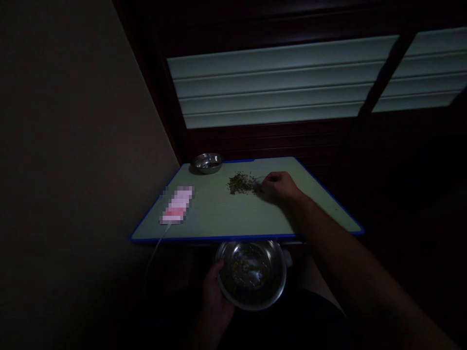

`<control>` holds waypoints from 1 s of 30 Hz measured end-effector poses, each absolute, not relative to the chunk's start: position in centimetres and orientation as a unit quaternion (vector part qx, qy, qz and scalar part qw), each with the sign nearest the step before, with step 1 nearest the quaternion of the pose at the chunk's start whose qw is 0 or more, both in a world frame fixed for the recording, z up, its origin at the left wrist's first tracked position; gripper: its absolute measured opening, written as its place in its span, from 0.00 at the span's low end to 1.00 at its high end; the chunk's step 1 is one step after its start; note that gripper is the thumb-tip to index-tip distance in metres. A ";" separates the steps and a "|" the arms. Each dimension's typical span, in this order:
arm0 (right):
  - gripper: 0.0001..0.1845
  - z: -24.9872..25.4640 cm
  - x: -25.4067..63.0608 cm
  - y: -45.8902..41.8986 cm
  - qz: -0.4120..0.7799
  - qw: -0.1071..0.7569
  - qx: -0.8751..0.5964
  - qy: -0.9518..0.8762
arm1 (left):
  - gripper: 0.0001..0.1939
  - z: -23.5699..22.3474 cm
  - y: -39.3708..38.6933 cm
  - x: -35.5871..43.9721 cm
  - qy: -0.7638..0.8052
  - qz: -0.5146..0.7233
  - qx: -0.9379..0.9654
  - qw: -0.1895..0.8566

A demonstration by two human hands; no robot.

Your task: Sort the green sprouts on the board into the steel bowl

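Observation:
My left hand grips the left rim of a large metal bowl, thumb over the edge. The bowl is tilted toward me below the table's front edge, with small greenish grains inside. Over the table, my right hand is closed, its fingertips at the right side of a loose pile of small greenish-brown grains. A pale, see-through thing shows at those fingertips, too dim and blurred to name.
The grains lie on a pale green tabletop with a blue edge. A small metal bowl stands at its far left corner. A lit phone with a white cable lies at the left. Behind are dark wooden panels with pale slats.

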State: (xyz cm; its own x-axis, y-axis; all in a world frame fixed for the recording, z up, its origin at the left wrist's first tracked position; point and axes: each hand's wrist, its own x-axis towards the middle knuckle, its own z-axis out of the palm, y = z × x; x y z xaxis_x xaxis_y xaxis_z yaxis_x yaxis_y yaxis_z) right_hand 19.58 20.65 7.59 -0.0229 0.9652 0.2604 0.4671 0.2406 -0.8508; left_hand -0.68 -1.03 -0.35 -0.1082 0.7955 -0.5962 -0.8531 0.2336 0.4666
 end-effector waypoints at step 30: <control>0.10 7.1 18.8 19.8 0.085 0.301 -0.540 -0.781 | 0.09 -0.4 -1.2 -0.7 0.431 0.605 -0.057 0.667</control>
State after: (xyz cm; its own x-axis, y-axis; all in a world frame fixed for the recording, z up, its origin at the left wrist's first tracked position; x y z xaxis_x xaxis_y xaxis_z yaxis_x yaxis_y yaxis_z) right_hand 18.83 19.76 7.11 -0.2350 0.8953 0.3784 0.7924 0.4019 -0.4589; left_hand -0.67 -1.19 -0.41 -0.1030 0.7582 -0.6439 -0.8560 0.2621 0.4456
